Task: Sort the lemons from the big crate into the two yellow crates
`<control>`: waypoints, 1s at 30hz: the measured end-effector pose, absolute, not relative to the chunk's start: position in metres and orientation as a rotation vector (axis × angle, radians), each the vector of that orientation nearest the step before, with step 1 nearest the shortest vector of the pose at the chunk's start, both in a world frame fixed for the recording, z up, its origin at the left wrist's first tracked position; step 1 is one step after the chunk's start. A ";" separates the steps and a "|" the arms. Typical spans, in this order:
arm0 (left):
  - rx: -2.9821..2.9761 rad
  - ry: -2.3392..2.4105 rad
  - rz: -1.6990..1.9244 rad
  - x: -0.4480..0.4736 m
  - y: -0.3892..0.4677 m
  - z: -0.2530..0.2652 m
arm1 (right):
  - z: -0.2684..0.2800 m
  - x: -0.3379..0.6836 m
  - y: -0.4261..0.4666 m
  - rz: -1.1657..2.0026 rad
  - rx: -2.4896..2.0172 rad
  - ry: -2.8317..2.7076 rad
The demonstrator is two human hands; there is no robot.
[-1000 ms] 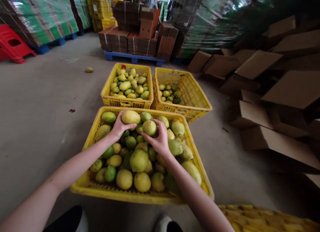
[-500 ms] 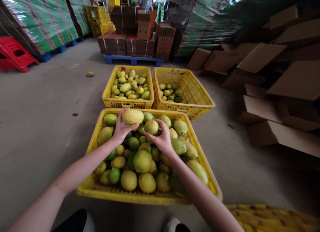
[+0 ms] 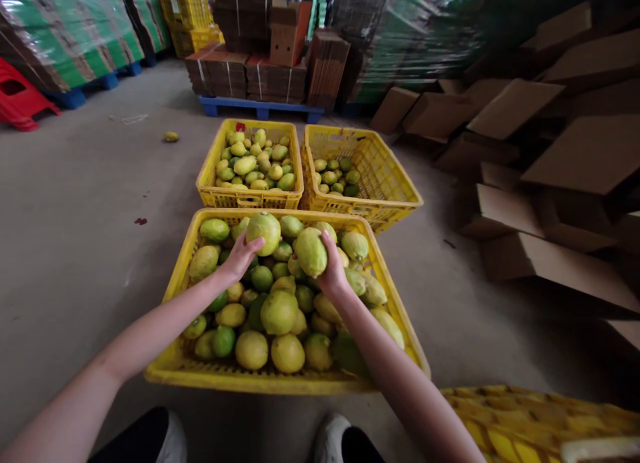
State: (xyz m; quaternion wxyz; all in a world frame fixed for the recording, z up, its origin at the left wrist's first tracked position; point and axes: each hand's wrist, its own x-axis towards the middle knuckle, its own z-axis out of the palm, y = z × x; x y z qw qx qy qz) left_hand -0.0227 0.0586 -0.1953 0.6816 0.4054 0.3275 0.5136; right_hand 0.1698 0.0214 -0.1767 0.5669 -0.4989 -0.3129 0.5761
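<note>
Yellow-green lemons fill the near yellow crate (image 3: 287,384), mixed with several greener ones. My left hand (image 3: 241,256) grips a lemon (image 3: 263,234) whose rounded end faces me, above the crate's far half. Just to its right, my right hand (image 3: 333,266) has its fingers wrapped round another lemon (image 3: 311,252), thumb on top. The two held lemons are apart, with other lemons beneath them. The far sides of both held fruits and some fingers are hidden.
Beyond stand two yellow crates: a left one (image 3: 250,200) full of lemons and a right one (image 3: 393,196) with fewer. A stray lemon (image 3: 171,136) lies on the floor. Cardboard boxes (image 3: 520,210) pile up at right. Another yellow crate (image 3: 530,416) shows at lower right.
Both held lemons have been turned: the left one shows its end instead of its long side, the right one stands more upright. The view has tilted slightly down.
</note>
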 end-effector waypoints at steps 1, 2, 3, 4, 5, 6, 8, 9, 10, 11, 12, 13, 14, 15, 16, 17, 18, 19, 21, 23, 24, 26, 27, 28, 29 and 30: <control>0.896 0.720 1.140 -0.023 0.059 -0.196 | -0.177 0.170 0.022 1.374 -1.167 -0.723; 0.883 0.717 1.137 -0.024 0.060 -0.197 | -0.177 0.170 0.022 1.400 -1.155 -0.715; 0.870 0.726 1.147 -0.024 0.061 -0.199 | -0.176 0.170 0.022 1.428 -1.140 -0.719; 0.857 0.742 1.162 -0.025 0.062 -0.201 | -0.176 0.171 0.021 1.446 -1.122 -0.735; 0.841 0.755 1.178 -0.025 0.063 -0.202 | -0.175 0.173 0.021 1.449 -1.104 -0.763; 0.826 0.763 1.193 -0.025 0.065 -0.203 | -0.174 0.174 0.020 1.440 -1.086 -0.798; 0.805 0.758 1.202 -0.025 0.066 -0.203 | -0.171 0.178 0.018 1.410 -1.051 -0.872; 0.800 0.753 1.195 -0.024 0.066 -0.201 | -0.169 0.180 0.017 1.401 -1.038 -0.912; 0.800 0.750 1.183 -0.024 0.065 -0.199 | -0.168 0.182 0.016 1.397 -1.028 -0.952; 0.803 0.752 1.174 -0.023 0.064 -0.198 | -0.168 0.183 0.016 1.399 -1.022 -0.983; 0.811 0.755 1.168 -0.022 0.063 -0.196 | -0.168 0.185 0.016 1.405 -1.018 -0.997; 0.821 0.761 1.169 -0.021 0.062 -0.195 | -0.168 0.185 0.017 1.422 -1.020 -0.991; 0.834 0.767 1.171 -0.019 0.061 -0.194 | -0.169 0.186 0.017 1.449 -1.027 -0.966; 0.848 0.772 1.173 -0.018 0.060 -0.194 | -0.171 0.187 0.018 1.483 -1.038 -0.925; 0.860 0.774 1.174 -0.017 0.059 -0.194 | -0.172 0.187 0.019 1.518 -1.049 -0.878; 0.867 0.773 1.176 -0.016 0.058 -0.195 | -0.174 0.187 0.020 1.547 -1.060 -0.836; 0.868 0.769 1.180 -0.015 0.058 -0.195 | -0.175 0.187 0.020 1.562 -1.067 -0.805; 0.865 0.760 1.185 -0.014 0.058 -0.196 | -0.176 0.187 0.021 1.559 -1.068 -0.787; 0.857 0.739 1.203 -0.015 0.059 -0.197 | -0.178 0.187 0.021 1.506 -1.054 -0.795; 0.876 0.718 1.219 -0.017 0.062 -0.196 | -0.179 0.186 0.020 1.405 -1.040 -0.859; 0.898 0.712 1.223 -0.018 0.063 -0.196 | -0.180 0.185 0.019 1.332 -1.043 -0.901; 0.963 0.711 1.232 -0.020 0.064 -0.194 | -0.182 0.183 0.018 1.171 -1.065 -0.997; 1.008 0.721 1.243 -0.021 0.064 -0.193 | -0.184 0.182 0.017 1.092 -1.079 -1.045; 1.063 0.741 1.264 -0.022 0.063 -0.191 | -0.186 0.182 0.017 1.017 -1.092 -1.094; 1.129 0.771 1.295 -0.022 0.062 -0.190 | -0.187 0.182 0.018 0.948 -1.104 -1.144; 1.203 0.803 1.332 -0.022 0.060 -0.188 | -0.189 0.182 0.018 0.890 -1.115 -1.200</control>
